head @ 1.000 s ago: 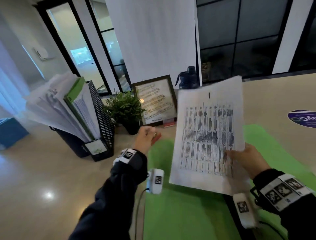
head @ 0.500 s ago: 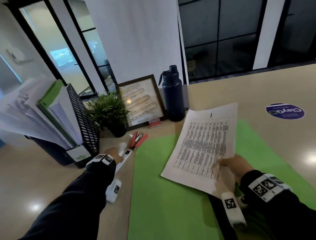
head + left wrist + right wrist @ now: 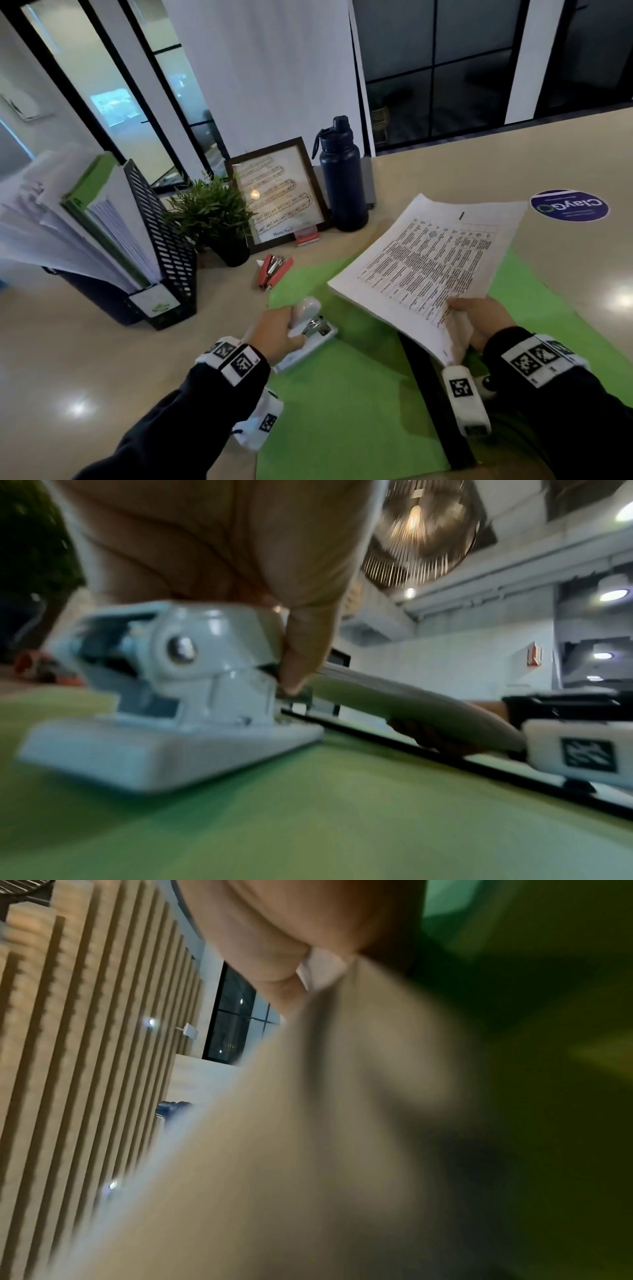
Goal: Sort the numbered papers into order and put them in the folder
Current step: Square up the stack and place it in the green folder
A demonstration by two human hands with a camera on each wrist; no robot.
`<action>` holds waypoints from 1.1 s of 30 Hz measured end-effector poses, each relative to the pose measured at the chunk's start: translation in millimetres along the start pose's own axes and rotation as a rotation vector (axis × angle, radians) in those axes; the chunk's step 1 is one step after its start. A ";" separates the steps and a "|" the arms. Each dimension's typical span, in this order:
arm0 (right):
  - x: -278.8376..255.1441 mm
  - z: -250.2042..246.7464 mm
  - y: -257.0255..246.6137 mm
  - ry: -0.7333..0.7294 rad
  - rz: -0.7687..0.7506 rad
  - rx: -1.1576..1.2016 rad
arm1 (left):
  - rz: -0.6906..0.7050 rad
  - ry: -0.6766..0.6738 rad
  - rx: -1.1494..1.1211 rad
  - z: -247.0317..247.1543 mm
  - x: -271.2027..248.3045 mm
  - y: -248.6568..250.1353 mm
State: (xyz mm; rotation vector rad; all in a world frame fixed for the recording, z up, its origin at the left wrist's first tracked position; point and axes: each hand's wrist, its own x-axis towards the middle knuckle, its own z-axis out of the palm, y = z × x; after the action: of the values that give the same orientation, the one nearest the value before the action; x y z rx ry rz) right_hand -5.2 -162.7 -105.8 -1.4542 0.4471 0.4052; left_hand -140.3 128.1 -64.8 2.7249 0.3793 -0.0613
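Head view: right hand [image 3: 479, 318] pinches the near edge of the paper stack [image 3: 428, 260], held tilted above the open green folder [image 3: 342, 394] at 3 o'clock of centre. Left hand [image 3: 274, 330] has its grip wrapped round the lever of a white hole punch [image 3: 308, 337], which sits on the folder's left leaf at 9 o'clock of the stack. Left wrist view: fingers [image 3: 304, 653] curl over the punch top, base flat on the green, stack's edge just beside the punch mouth but apparently not in it. Right wrist view is blurred; only the thumb [image 3: 270, 961] on pale paper is readable, so whether the sheets are in order can't be confirmed.

Step, as I judge it: sorting looks done, now the punching stage before filing. Next move calls for squaring the stack's edge and sliding it fully into the punch slot, then pressing the lever; the thick stack could jam or shift.

Versus half a second back: left hand was out on the bench near the red stapler [image 3: 274, 270] at 11 o'clock, punch still off the folder; now punch and hand are on the folder. Stack has dropped lower and flatter. Bottle [image 3: 342, 181], frame [image 3: 277, 198], plant [image 3: 212, 212] unchanged.
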 end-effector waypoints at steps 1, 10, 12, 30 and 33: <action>0.1 0.8 0.6 0.005 -0.002 0.005 | 0.005 -0.010 0.010 5.6 0.9 3.7; -2.9 7.2 2.2 0.007 -0.061 -0.057 | 0.004 -0.173 0.070 13.9 8.7 13.3; -3.4 7.2 3.2 -0.005 -0.071 -0.067 | 0.013 -0.228 0.105 14.5 9.8 17.9; -21.2 9.5 3.6 -0.047 -0.132 -0.186 | -0.053 -0.262 -0.009 18.2 16.6 20.7; -22.0 10.7 3.0 -0.048 -0.128 -0.182 | -0.031 -0.271 0.010 20.2 15.3 21.7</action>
State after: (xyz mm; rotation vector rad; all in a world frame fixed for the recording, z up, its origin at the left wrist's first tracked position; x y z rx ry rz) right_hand -25.1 -151.7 -96.2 -1.6365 0.2819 0.3852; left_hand -119.5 104.9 -76.9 2.6721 0.3422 -0.4365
